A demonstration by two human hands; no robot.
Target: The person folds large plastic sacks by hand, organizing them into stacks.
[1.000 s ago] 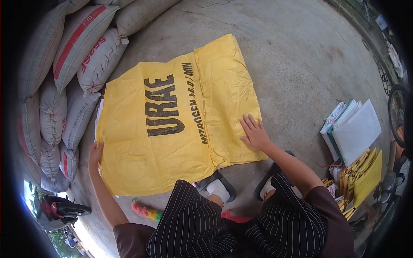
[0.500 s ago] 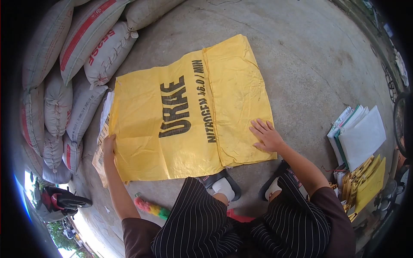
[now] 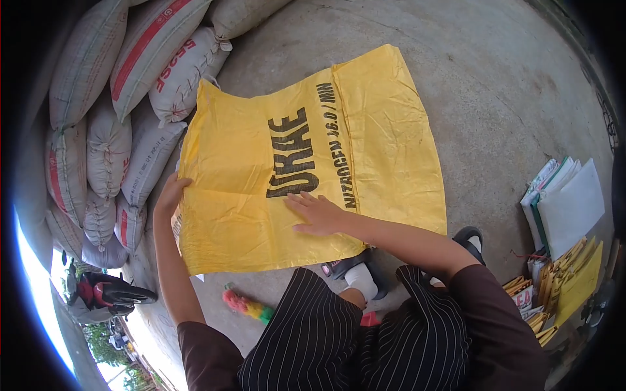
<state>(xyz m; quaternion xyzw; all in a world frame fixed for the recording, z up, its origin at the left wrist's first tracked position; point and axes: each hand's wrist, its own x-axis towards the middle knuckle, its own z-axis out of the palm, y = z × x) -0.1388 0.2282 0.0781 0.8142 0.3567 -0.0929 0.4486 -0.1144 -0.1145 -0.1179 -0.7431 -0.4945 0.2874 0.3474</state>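
A yellow woven sack (image 3: 241, 130) printed "URAE" and "NITROGEN 46.0 / MIN" is spread in front of me, with a fold seam across its right part. My left hand (image 3: 171, 195) is closed on the sack's left edge, which is raised and bowed. Below the "URAE" lettering, my right hand (image 3: 317, 214) lies flat on the yellow surface, fingers spread. Only a sliver of something pale and printed shows beneath the sack by my left hand.
Filled white sacks (image 3: 156, 150) are stacked at the left. Folded white sacks (image 3: 574, 202) and folded yellow sacks (image 3: 574, 287) stand at the right. A colourful duster (image 3: 244, 303) lies on the concrete floor (image 3: 482, 104) near my feet. A motorcycle (image 3: 107, 293) is at the lower left.
My right hand has slid left from the sack's right part to below the lettering. My left hand has moved up along the left edge, which now lifts, covering most of the pale layer beneath.
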